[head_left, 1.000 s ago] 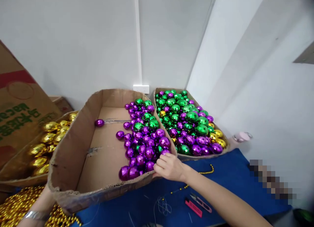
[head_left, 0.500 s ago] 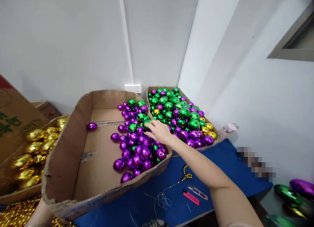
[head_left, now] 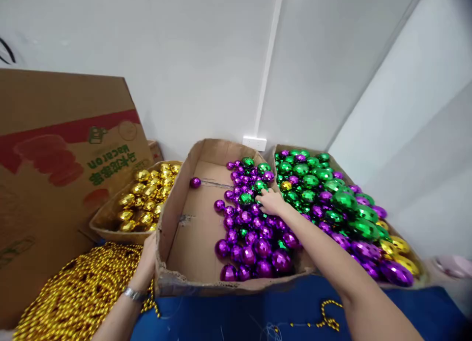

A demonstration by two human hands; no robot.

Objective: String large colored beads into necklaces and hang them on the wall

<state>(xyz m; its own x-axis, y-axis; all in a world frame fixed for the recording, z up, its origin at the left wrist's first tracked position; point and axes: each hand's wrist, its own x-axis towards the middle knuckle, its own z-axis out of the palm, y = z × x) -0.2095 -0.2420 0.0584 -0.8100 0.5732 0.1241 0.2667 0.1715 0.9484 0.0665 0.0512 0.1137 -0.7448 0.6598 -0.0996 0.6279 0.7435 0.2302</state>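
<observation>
In the middle stands a shallow cardboard box (head_left: 228,288), tilted down to the right. Shiny faceted purple balls (head_left: 248,255) and a few green balls (head_left: 246,198) are heaped along its right side; a single purple ball (head_left: 195,182) lies apart at the left. My left hand (head_left: 148,255) holds the box's left wall from outside, its fingers hidden behind the cardboard. Over the heap near the right wall, my right hand (head_left: 271,202) has its fingers apart, the tips at a green ball.
To the right, another box holds green balls (head_left: 310,181), purple and gold ones. Gold balls (head_left: 149,191) fill a box at left, behind heaped gold bead strings (head_left: 88,292). A large printed carton (head_left: 70,149) stands far left. Gold beads on thread (head_left: 328,323) lie on the blue tabletop (head_left: 210,321).
The view has swung left, bringing the large carton and more of my left arm into sight. My right hand remains over the heap, and the box is still tilted.
</observation>
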